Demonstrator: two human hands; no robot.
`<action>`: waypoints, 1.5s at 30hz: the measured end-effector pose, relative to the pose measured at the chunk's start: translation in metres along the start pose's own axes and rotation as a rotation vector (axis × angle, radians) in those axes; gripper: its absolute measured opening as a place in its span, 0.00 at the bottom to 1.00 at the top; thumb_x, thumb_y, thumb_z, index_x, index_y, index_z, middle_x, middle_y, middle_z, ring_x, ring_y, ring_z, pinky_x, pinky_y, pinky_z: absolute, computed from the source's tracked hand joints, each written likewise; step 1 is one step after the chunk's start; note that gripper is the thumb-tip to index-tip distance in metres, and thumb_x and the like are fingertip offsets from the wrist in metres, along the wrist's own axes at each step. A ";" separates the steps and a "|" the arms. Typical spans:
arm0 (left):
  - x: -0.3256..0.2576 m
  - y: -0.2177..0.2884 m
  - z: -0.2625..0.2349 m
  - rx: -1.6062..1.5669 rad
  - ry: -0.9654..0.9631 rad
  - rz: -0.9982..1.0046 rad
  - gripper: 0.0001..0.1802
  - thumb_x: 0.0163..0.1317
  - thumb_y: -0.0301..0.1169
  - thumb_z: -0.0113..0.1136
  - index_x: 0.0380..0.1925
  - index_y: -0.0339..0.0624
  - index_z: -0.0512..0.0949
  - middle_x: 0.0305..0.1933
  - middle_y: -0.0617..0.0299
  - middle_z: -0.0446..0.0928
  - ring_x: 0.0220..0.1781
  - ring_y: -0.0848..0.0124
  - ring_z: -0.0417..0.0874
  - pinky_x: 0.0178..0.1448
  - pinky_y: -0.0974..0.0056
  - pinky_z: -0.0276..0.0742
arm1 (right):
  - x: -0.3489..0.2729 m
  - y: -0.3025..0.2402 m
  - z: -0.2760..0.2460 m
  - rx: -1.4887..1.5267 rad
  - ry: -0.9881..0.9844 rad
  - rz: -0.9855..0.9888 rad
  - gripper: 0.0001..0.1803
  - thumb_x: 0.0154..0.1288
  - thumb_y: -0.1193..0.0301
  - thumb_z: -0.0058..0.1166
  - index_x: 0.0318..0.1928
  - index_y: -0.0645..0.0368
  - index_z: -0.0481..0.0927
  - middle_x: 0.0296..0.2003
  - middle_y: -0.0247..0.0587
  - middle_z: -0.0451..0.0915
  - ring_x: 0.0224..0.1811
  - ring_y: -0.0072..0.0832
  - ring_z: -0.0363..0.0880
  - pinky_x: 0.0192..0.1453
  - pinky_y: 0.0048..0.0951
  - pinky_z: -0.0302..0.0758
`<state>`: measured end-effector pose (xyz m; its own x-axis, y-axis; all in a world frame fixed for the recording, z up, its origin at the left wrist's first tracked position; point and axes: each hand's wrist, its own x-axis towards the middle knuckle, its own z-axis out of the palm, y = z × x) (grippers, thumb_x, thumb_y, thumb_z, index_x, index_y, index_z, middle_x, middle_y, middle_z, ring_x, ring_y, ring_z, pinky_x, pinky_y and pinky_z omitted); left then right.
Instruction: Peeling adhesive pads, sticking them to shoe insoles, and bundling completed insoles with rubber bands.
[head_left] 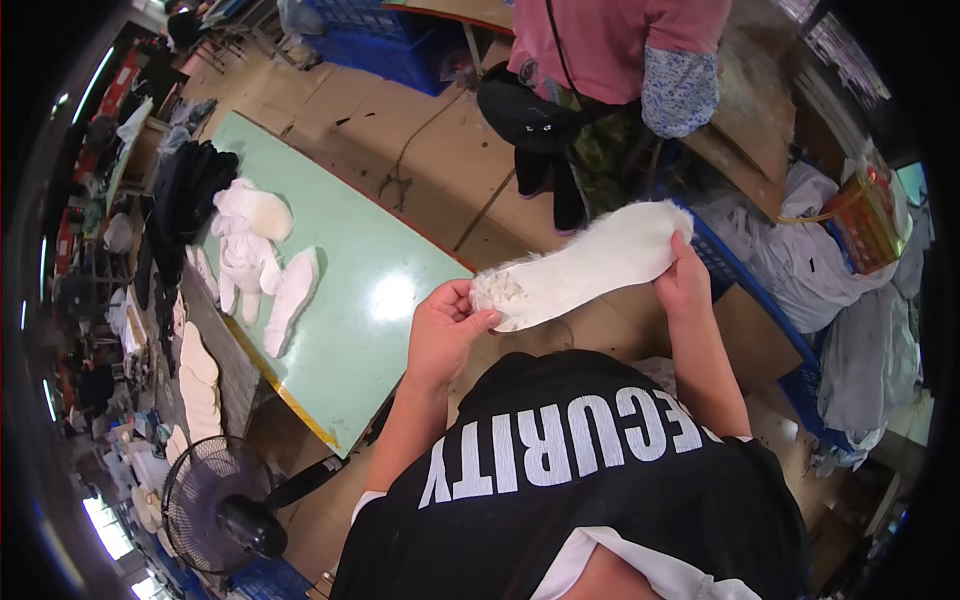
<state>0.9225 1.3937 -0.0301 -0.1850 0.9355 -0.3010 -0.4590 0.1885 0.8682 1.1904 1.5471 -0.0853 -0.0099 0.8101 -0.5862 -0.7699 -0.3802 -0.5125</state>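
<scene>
Between my two hands hangs a white insole [590,268], with fluffy fleece showing along its far edge and a rough tufted patch at its left end. My left hand [450,325] pinches that tufted end, thumb on top. At the wider right end, my right hand [684,275] grips the edge with the thumb over it. The insole is held in the air, its smooth flat side toward me. On the pale green table [370,330] to the left lie a pile of white fleecy pieces [248,245] and a separate white insole [292,302].
A black fan [225,505] stands at the lower left. Stacked cream insole shapes [200,380] lie beyond the table. A person in a pink top [610,50] stands ahead, with blue crates [375,45] behind. White plastic bags [795,250] fill a blue container at right.
</scene>
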 end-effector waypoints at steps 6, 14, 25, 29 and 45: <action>-0.003 0.012 -0.025 0.029 -0.008 0.060 0.21 0.50 0.14 0.60 0.46 0.29 0.70 0.40 0.55 0.78 0.41 0.72 0.80 0.46 0.70 0.77 | -0.017 0.026 0.011 -0.017 -0.002 0.021 0.19 0.72 0.73 0.35 0.61 0.65 0.61 0.59 0.48 0.66 0.61 0.40 0.66 0.68 0.42 0.61; -0.005 0.001 -0.056 0.243 0.178 0.070 0.18 0.51 0.16 0.58 0.44 0.29 0.71 0.38 0.54 0.78 0.37 0.69 0.79 0.42 0.68 0.77 | -0.024 0.049 0.000 -0.055 -0.146 0.084 0.18 0.71 0.71 0.38 0.59 0.62 0.64 0.56 0.46 0.70 0.58 0.39 0.70 0.61 0.46 0.68; -0.015 -0.094 -0.140 1.287 -0.032 -0.049 0.13 0.53 0.30 0.61 0.38 0.35 0.77 0.30 0.51 0.81 0.34 0.62 0.82 0.40 0.61 0.77 | -0.008 -0.034 -0.045 -0.148 -0.003 -0.232 0.13 0.69 0.71 0.43 0.52 0.55 0.71 0.44 0.37 0.77 0.44 0.30 0.78 0.46 0.38 0.78; -0.007 -0.130 -0.157 1.352 0.026 -0.273 0.13 0.53 0.30 0.61 0.38 0.35 0.77 0.33 0.48 0.81 0.37 0.59 0.83 0.44 0.61 0.76 | 0.025 -0.084 -0.063 -0.123 0.035 -0.328 0.13 0.68 0.71 0.44 0.51 0.56 0.72 0.42 0.36 0.77 0.41 0.29 0.79 0.43 0.36 0.79; 0.272 0.021 0.286 0.686 -0.229 0.577 0.17 0.64 0.27 0.50 0.51 0.29 0.69 0.51 0.51 0.74 0.53 0.66 0.75 0.58 0.65 0.68 | 0.158 -0.280 0.007 -0.328 -0.138 -0.402 0.12 0.67 0.70 0.47 0.48 0.57 0.74 0.37 0.33 0.78 0.36 0.23 0.78 0.37 0.27 0.77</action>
<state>1.1106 1.7377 0.0189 -0.0145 0.9621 0.2722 0.2797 -0.2575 0.9249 1.3998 1.7847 -0.0301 0.1437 0.9633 -0.2266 -0.4911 -0.1294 -0.8614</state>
